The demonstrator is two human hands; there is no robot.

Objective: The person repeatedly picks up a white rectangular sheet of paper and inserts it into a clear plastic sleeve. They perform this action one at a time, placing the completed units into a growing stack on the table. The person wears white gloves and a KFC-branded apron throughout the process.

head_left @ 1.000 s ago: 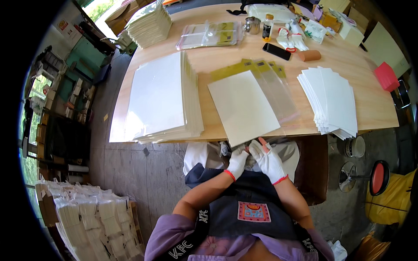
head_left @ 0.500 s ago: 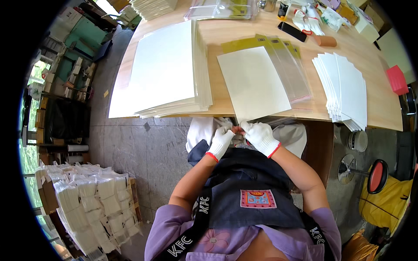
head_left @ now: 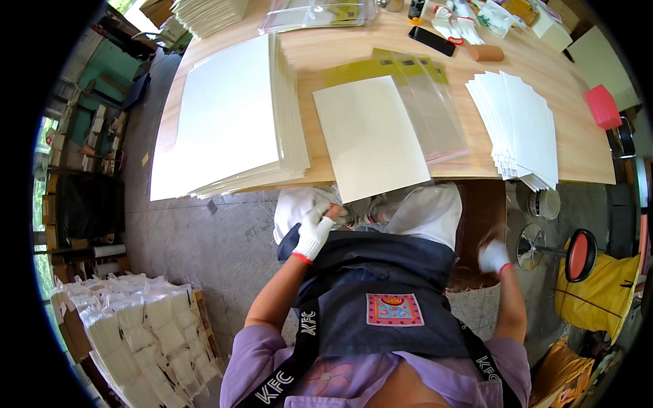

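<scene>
White sheets in clear film formed a thick stack at the left of the pale wooden table, its near edges slightly stepped; as a pile it was probably heavy, its film faces slippery, so that support beneath opposite edges would have suited it best. Next, and lower, the left hand, gloved in white with bare fingertips, was placed before the dark-aproned lap, its fingers bent; whether it held anything could not be told. Just beyond, an off-white sheet lay flat and aslant on the table, its near corner projecting past the front edge and its right side overlapping the clear sleeves. It appeared to be light, fairly stiff card, liable to creased corners; the overhanging corner offered the easiest hold, between thumb and fingers. The sleeves, spread and banded in olive at the far end, looked thin, limp and slippery, best pinched singly at an edge. The right hand, likewise gloved, was blurred and well apart from the left; its grip could not be told. Farthest right, a fan of white paper seemed light and moderately stiff, best lifted by its near ends.
</scene>
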